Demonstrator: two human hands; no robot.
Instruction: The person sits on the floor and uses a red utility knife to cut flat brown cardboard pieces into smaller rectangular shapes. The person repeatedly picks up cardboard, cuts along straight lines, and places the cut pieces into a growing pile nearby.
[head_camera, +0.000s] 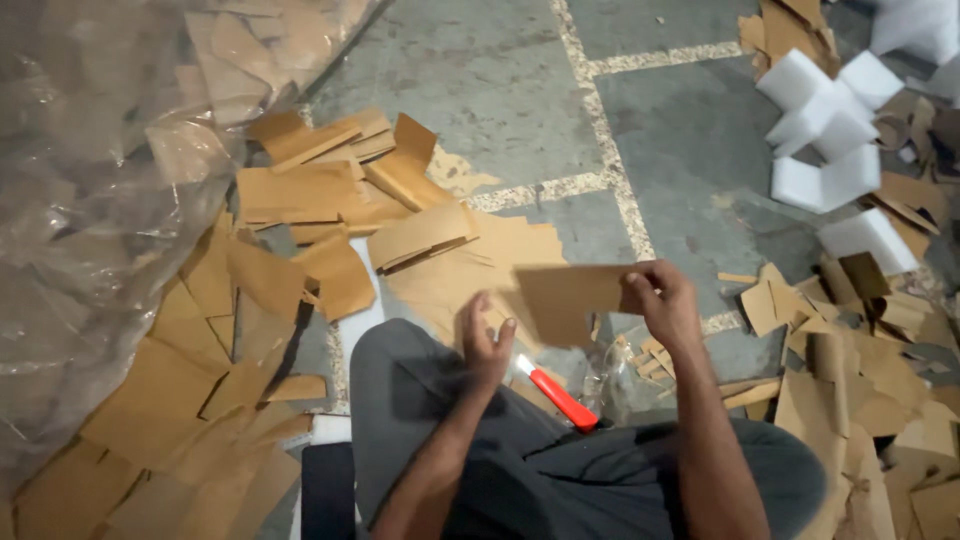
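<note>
My right hand (665, 300) grips the right end of a flat brown cardboard piece (565, 300) held above my lap. My left hand (485, 340) hovers just left of and below that piece, fingers spread, holding nothing; it looks blurred. A red utility knife (558, 395) with a white tip lies on my grey trouser leg (420, 400) between my two forearms.
Cut cardboard pieces (320, 190) cover the concrete floor to the left and ahead. A large clear plastic bag (90, 200) of cardboard fills the left side. White foam blocks (830, 130) and more cardboard scraps (880, 340) lie at the right.
</note>
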